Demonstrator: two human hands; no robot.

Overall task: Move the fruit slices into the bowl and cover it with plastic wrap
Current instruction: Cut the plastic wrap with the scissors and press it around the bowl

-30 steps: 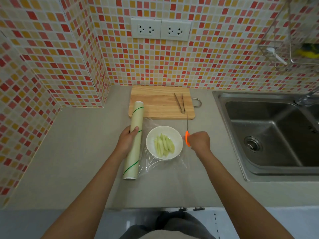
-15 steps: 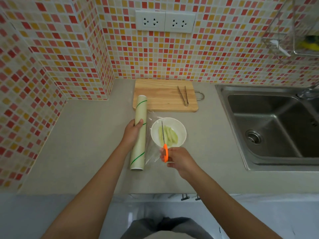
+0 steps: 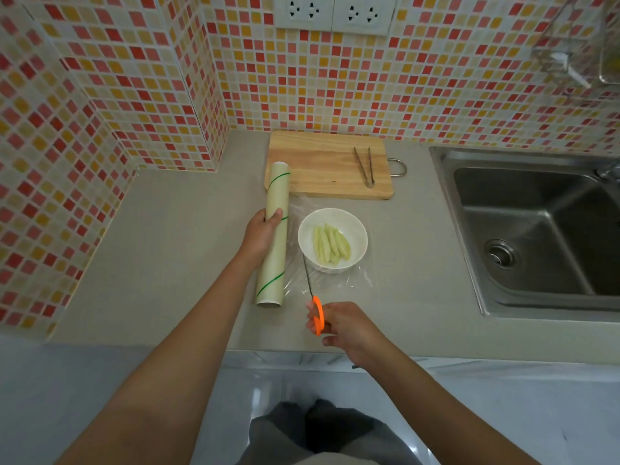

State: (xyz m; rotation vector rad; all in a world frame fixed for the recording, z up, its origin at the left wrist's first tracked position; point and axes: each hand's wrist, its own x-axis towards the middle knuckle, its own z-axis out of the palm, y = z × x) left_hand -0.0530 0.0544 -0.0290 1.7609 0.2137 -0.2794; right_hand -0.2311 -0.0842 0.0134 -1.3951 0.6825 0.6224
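Observation:
A white bowl (image 3: 352, 226) stands on the grey counter with several pale green fruit slices (image 3: 330, 244) inside. A clear sheet of plastic wrap (image 3: 339, 280) lies drawn over and around the bowl from a long roll (image 3: 273, 260) on its left. My left hand (image 3: 260, 234) grips the roll near its middle. My right hand (image 3: 342, 325) holds orange-handled scissors (image 3: 315, 307) near the counter's front edge. Their blades point away from me, toward the wrap between roll and bowl.
A wooden cutting board (image 3: 322, 166) with metal tongs (image 3: 365, 166) lies behind the bowl against the tiled wall. A steel sink (image 3: 536, 229) fills the right side. The tiled wall corner juts in at the left. Wall sockets (image 3: 330, 11) sit above.
My right hand carried the scissors from the bowl's right side to the front, then drew back toward me. The blades now sit at the wrap's near edge. My left hand stayed on the roll.

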